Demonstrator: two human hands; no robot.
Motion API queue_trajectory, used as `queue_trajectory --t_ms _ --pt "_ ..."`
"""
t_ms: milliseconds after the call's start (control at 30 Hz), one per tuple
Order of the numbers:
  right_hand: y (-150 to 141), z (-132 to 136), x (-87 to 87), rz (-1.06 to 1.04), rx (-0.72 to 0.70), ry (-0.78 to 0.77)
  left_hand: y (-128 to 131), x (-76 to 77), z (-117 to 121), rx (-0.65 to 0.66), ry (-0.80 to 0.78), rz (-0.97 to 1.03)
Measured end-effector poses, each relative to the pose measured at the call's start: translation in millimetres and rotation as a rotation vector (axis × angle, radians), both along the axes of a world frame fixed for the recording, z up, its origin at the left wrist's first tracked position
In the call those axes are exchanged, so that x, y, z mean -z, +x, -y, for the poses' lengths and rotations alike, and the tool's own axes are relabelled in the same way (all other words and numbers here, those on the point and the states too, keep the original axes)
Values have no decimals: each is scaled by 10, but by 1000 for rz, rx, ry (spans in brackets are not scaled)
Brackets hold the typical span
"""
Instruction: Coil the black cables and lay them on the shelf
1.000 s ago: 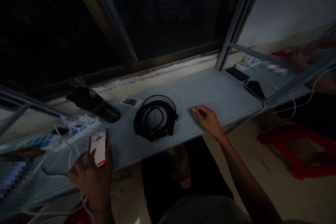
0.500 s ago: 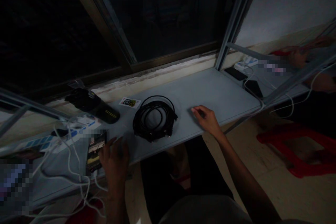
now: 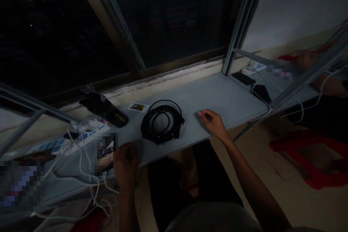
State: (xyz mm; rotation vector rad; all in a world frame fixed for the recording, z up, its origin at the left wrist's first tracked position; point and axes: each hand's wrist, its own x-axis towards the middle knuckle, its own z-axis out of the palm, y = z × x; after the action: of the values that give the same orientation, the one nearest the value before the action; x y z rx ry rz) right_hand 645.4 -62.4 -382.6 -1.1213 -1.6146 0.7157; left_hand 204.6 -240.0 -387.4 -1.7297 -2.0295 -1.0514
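Observation:
A coil of black cable point(image 3: 163, 125) lies on the grey shelf desk point(image 3: 209, 88) between my hands. My left hand point(image 3: 125, 161) rests at the desk's front edge, left of the coil, its fingers curled in with nothing visible in them. Just beside it is a phone point(image 3: 107, 152), its screen blurred out. To the right of the coil and apart from it, my right hand point(image 3: 213, 121) rests on the desk edge. Its fingers are bent together in a loose, empty curl.
Behind the phone, a dark bottle point(image 3: 106, 110) lies tilted near a printed card point(image 3: 138, 107). White cables point(image 3: 89, 177) trail from a power strip point(image 3: 91, 130) on the left. At right are a metal post point(image 3: 230, 58), a red stool point(image 3: 312, 159) and another person's arm point(image 3: 331, 84).
My left hand has drawn its spread fingers off the phone and curled them. The view has shifted slightly. My right hand keeps its pose, and the coil stays put.

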Motion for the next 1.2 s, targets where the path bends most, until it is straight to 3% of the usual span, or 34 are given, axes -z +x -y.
queue_trajectory --t_ms 533,733,833,1033,1200 --pt "-13 -26 59 4 12 24 -8 21 15 -18 -22 -7" --pt "-11 -38 75 -1 11 23 -15 -57 -20 -62 -57 9" --pt "-9 -43 73 0 4 21 -130 -194 -60 -197 -105 -25" --pt "-2 -49 81 8 2 27 -433 -517 -226 -636 -329 -29" --pt "-11 -33 84 -2 1 35 -602 -595 -404 -673 -508 32"
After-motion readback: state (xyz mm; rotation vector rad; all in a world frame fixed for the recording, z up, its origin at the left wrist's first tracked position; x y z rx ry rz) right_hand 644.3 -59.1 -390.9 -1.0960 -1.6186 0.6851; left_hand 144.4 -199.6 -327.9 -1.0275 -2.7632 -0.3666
